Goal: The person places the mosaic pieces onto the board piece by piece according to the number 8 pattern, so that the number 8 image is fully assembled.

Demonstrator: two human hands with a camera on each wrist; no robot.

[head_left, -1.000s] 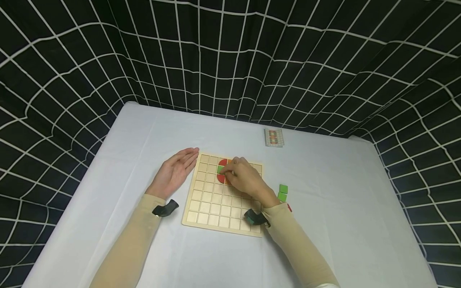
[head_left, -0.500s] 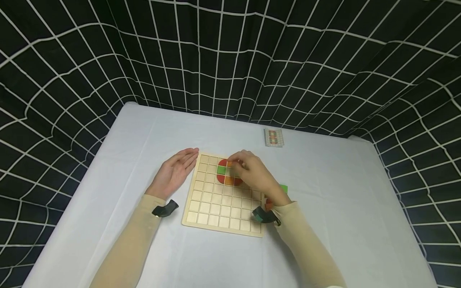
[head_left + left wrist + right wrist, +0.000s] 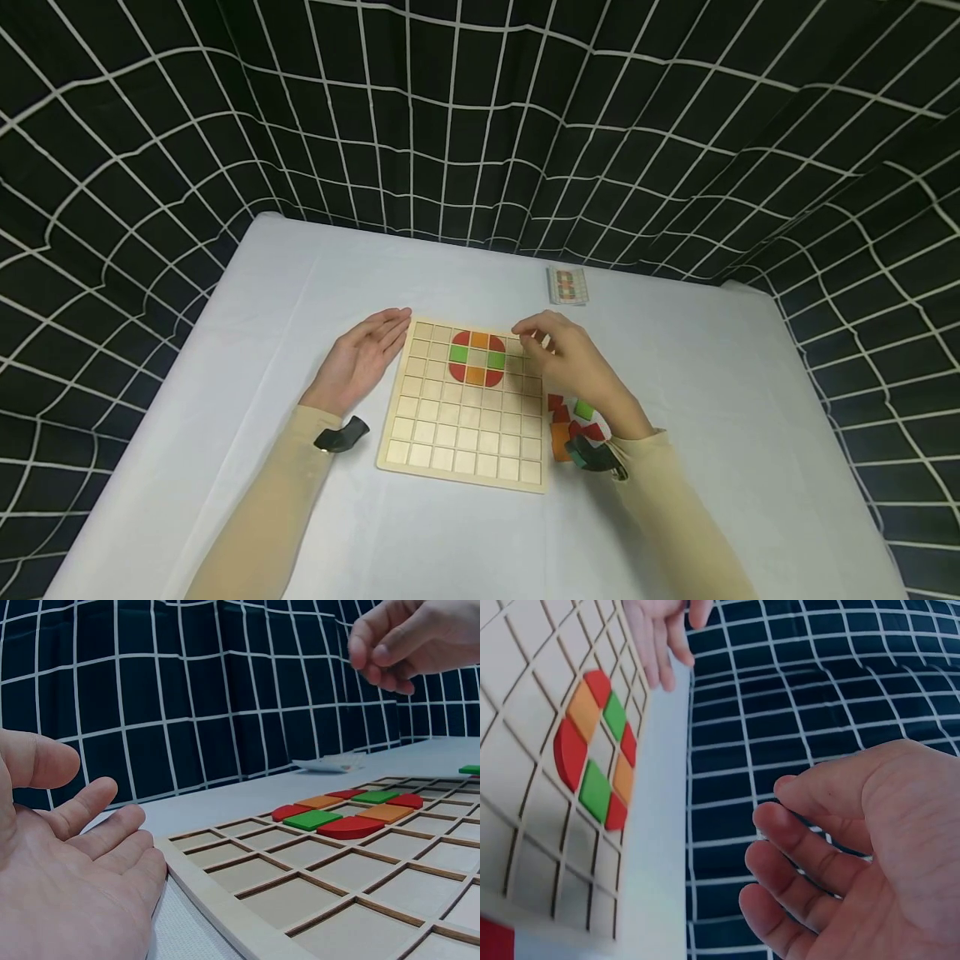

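Observation:
A wooden grid board [image 3: 461, 433] lies on the table, with a ring of red, orange and green tiles set in its upper cells around one bare cell. Green tiles [image 3: 496, 360] fill the ring's left and right sides, orange tiles [image 3: 480, 340] its top and bottom, rounded red tiles [image 3: 461, 372] its corners. My left hand [image 3: 356, 358] rests palm up with straight fingers along the board's left edge. Above the board's upper right corner hovers my right hand [image 3: 573, 358], fingers loosely bent; in the right wrist view nothing lies between the thumb [image 3: 825, 784] and fingers.
Loose red, orange and green tiles [image 3: 561, 442] lie right of the board, partly hidden under my right wrist. A stack of printed cards [image 3: 567, 286] sits farther back on the white table [image 3: 720, 400]. Black curtains with a white grid [image 3: 480, 125] surround the table.
My right hand has lifted off the tile ring and moved right, uncovering the whole ring and more of the loose tiles. The left hand has stayed in place.

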